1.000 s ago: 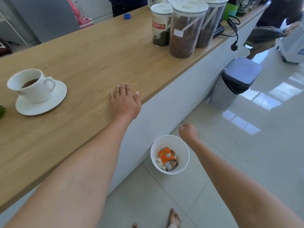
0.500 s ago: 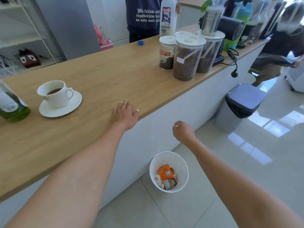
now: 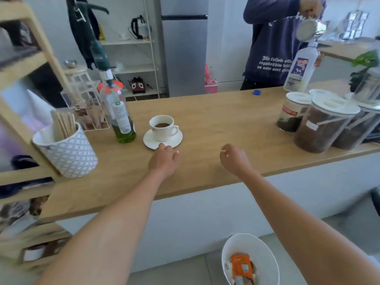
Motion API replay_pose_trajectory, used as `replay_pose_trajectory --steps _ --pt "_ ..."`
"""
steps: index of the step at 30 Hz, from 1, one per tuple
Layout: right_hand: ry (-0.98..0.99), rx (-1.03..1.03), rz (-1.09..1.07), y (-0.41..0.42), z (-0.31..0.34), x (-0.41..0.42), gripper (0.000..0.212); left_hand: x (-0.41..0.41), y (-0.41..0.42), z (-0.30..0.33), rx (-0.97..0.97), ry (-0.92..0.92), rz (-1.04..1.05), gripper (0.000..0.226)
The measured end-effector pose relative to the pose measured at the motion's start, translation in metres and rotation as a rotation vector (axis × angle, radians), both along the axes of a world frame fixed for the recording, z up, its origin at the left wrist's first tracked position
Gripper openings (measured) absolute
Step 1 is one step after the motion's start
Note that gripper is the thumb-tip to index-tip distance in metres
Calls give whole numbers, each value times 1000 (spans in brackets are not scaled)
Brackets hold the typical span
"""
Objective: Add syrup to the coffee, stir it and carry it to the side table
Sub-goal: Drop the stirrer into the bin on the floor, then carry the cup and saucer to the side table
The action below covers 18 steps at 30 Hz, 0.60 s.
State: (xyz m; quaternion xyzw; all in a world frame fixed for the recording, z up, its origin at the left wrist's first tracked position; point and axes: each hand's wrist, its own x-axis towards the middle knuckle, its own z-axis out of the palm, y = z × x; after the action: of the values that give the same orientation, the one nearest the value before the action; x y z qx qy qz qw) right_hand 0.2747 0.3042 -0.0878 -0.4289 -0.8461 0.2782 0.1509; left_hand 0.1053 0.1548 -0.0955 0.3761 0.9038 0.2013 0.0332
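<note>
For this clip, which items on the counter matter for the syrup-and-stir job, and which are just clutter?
Job items: coffee cup on its saucer, green syrup bottle, wooden stir sticks in the patterned holder.

Just lying about: lidded storage jars, blue bottle cap, floor bin.

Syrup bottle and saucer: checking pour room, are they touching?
Apart. The head view shows bare counter between the syrup bottle base and the saucer rim.

1. A white coffee cup (image 3: 161, 127), part-filled with dark coffee, is set upright on a white saucer (image 3: 162, 138).
2. A green syrup bottle (image 3: 119, 114) with a pump is stood just left of it.
</note>
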Motion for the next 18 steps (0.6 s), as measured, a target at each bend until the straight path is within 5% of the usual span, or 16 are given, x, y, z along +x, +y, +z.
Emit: replay_pose_trajectory --steps 4,7,14,18 --pt "43 -38 70 -9 1 -55 36 -47 -27 1 61 -32 177 44" --pt "87 -151 47 -13 3 -99 35 -82 -37 2 195 -219 321 52" --pt "275 -886 -213 -11 16 -166 82 -128 -23 19 317 -760 390 90" --pt "348 -1163 -261 -4 24 -186 84 -145 -8 24 385 -1011 444 99"
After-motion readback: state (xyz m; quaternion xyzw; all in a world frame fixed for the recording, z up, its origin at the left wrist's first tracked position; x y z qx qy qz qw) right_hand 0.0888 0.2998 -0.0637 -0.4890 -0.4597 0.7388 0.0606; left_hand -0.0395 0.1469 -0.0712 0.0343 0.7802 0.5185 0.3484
